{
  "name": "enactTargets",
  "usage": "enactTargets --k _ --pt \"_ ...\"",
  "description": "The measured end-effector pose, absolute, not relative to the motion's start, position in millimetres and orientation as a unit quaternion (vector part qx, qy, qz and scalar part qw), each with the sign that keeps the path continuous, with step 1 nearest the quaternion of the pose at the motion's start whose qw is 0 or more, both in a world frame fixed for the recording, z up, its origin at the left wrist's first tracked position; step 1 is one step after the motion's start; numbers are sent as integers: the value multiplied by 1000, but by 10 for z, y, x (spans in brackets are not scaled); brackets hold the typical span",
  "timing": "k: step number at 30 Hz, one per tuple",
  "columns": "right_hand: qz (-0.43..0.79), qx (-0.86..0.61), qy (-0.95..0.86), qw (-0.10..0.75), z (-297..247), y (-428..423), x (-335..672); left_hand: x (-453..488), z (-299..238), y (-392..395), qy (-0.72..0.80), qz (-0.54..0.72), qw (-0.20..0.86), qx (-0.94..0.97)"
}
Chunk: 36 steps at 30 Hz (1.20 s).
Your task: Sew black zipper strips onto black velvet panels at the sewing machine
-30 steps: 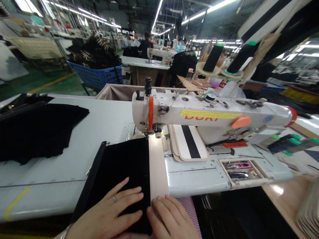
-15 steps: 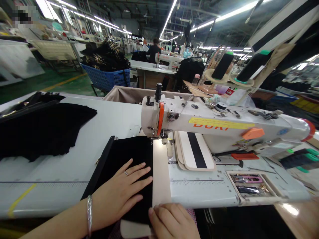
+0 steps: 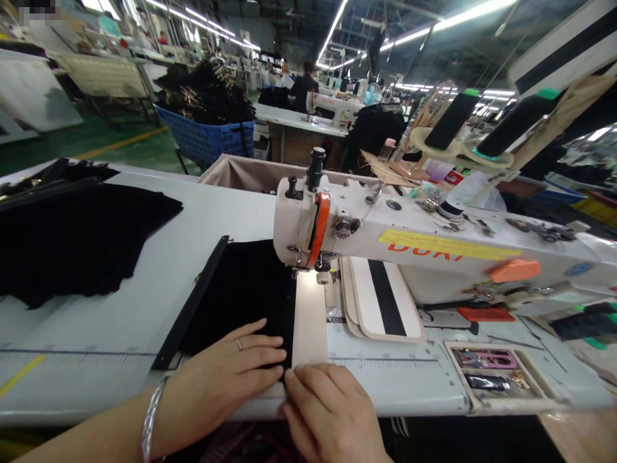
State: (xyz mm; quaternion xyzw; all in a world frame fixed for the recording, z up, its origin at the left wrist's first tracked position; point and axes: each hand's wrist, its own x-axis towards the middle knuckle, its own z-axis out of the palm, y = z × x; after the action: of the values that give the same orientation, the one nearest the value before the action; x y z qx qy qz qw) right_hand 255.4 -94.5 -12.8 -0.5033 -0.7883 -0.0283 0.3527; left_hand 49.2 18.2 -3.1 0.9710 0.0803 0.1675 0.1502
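Under the needle area of the sewing machine [image 3: 357, 225] lies a black fabric panel [image 3: 245, 289] with a dark bar-like edge strip [image 3: 193, 302] along its left side. A cream strip [image 3: 310, 328] runs along the panel's right edge up to the lit needle area. My left hand [image 3: 231, 366] rests flat on the near part of the black panel, fingers stretched out. At the table's front edge my right hand [image 3: 332, 405] has its fingers closed on the near end of the cream strip, where it meets the black fabric. Its fingertips are partly hidden.
Black fabric pieces [image 3: 87, 238] lie on the table at the left. Right of the needle are stacked cream panels with a black stripe [image 3: 385, 299]. An inset tray [image 3: 501, 370] holds small tools. Thread cones [image 3: 453, 119] stand behind the machine; a blue basket [image 3: 207, 135] is beyond.
The black panel and cream strip have moved away from me under the machine. My right hand has moved forward with the strip's end; my left hand now lies nearer the panel's front end.
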Motion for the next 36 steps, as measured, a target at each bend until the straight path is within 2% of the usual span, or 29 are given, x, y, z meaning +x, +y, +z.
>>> enactTargets --k 4,15,28,36 --pt "15 -516 -793 324 -120 -874 2596 530 -57 288 82 198 153 965" --pt "70 -564 -772 283 -114 -612 2665 628 -127 630 96 142 100 980" --pt "62 -598 -770 213 -52 -142 2762 822 -109 1096 142 124 71 980" --pt "26 -617 -767 176 -64 82 2791 986 -130 1343 183 165 73 966"
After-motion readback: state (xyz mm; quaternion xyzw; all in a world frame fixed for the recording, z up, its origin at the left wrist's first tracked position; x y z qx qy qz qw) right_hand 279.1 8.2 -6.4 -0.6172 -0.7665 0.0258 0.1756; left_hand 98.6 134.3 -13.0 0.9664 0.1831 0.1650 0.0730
